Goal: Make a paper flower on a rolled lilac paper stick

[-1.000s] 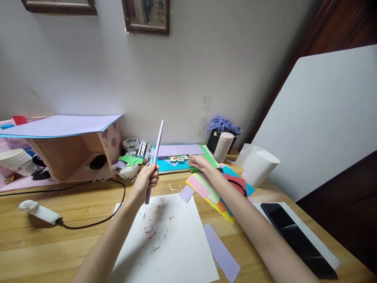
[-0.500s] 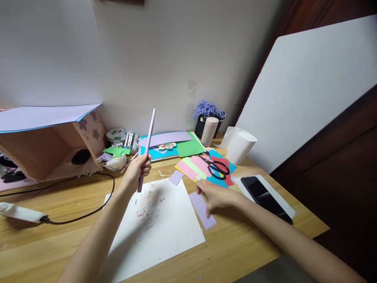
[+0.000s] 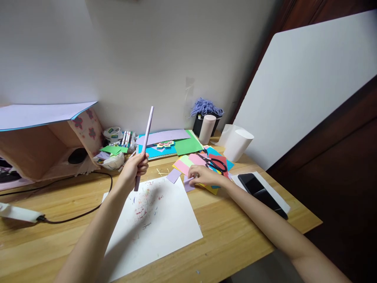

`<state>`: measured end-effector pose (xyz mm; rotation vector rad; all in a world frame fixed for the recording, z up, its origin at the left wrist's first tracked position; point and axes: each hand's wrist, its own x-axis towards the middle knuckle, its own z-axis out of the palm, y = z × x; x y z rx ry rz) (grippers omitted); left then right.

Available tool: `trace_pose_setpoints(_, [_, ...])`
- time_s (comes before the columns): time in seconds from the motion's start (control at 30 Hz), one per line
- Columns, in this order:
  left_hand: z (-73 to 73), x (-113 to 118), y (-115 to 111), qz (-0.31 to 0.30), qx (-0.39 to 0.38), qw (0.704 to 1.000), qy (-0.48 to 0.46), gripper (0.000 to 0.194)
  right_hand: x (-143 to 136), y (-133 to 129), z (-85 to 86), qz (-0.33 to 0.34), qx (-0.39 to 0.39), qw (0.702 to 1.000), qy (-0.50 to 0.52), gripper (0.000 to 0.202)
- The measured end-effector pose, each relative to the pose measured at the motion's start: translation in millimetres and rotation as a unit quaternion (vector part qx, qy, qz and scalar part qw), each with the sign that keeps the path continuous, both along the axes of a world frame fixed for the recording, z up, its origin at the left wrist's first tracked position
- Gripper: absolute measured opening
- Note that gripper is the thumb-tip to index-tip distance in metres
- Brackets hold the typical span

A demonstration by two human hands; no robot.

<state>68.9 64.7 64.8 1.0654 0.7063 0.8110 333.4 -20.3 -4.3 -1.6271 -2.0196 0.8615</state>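
My left hand (image 3: 138, 167) is closed around a long, thin lilac stick (image 3: 149, 131), perhaps rolled paper, held tilted above a white sheet (image 3: 165, 232) with coloured marks. My right hand (image 3: 200, 176) has its fingers curled down on a lilac paper strip (image 3: 188, 185), at the front of a pile of coloured paper pieces (image 3: 186, 162). A smaller lilac paper piece (image 3: 173, 175) lies at the sheet's top edge, just left of that hand. Black-handled scissors (image 3: 217, 164) rest on the pile, behind my right hand.
A black phone (image 3: 262, 194) lies on the right. Behind stand a white paper roll (image 3: 238, 145), a pink cylinder (image 3: 207, 129) and purple yarn (image 3: 206, 107). On the left are a cardboard box (image 3: 55, 145), markers (image 3: 126, 138) and a white power strip (image 3: 19, 212) with a black cable.
My right hand has moved away from me and left, and the lilac strip has shifted from the sheet's right side to the paper pile. My left hand keeps holding the stick.
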Motion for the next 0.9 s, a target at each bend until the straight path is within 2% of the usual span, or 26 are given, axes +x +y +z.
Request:
trace_pose_setpoints(0.07, [0.6,-0.5,0.4,0.002,0.0,1.0,-0.001,0.019,-0.4,1.8,10.5,-0.018,0.033,0.999,0.033,0.015])
trace_pose_setpoints(0.2, [2.3,-1.7,1.4,0.001,0.004,1.0,-0.01,0.02,16.6,7.4,38.3,-0.08,0.157,0.984,0.037,0.021])
trace_pose_setpoints(0.27, [2.9,-1.8,1.9,0.003,0.002,1.0,-0.011,0.02,30.6,11.3,48.5,-0.066,0.175,0.982,-0.009,0.021])
trace_pose_setpoints(0.37, [2.3,-0.8,2.4,0.003,-0.003,1.0,-0.007,0.021,45.1,18.7,52.0,-0.002,0.129,0.987,-0.095,0.031])
trace_pose_setpoints(0.43, [0.8,0.1,2.4,-0.002,-0.005,1.0,-0.003,0.021,43.2,24.2,46.3,0.033,0.104,0.987,-0.115,0.039])
trace_pose_setpoints(0.5, [-1.2,0.6,2.2,-0.01,-0.004,1.0,0.0,0.022,30.8,29.6,35.4,0.065,0.109,0.986,-0.105,0.038])
trace_pose_setpoints(0.6, [-4.0,0.7,1.6,-0.02,0.001,1.0,0.003,0.023,0.4,36.5,13.0,0.119,0.153,0.976,-0.098,0.033])
trace_pose_setpoints(0.67, [-5.0,0.8,1.1,-0.023,0.002,1.0,0.006,0.025,-19.7,39.5,-2.7,0.147,0.189,0.962,-0.132,0.03])
trace_pose_setpoints(0.8, [-4.9,1.2,0.6,-0.024,0.0,1.0,0.007,0.026,-45.4,41.6,-24.8,0.149,0.253,0.933,-0.206,0.019])
trace_pose_setpoints(0.9, [-4.8,0.8,1.2,-0.022,0.001,1.0,0.004,0.026,-51.1,42.3,-25.6,0.13,0.271,0.922,-0.246,0.017])
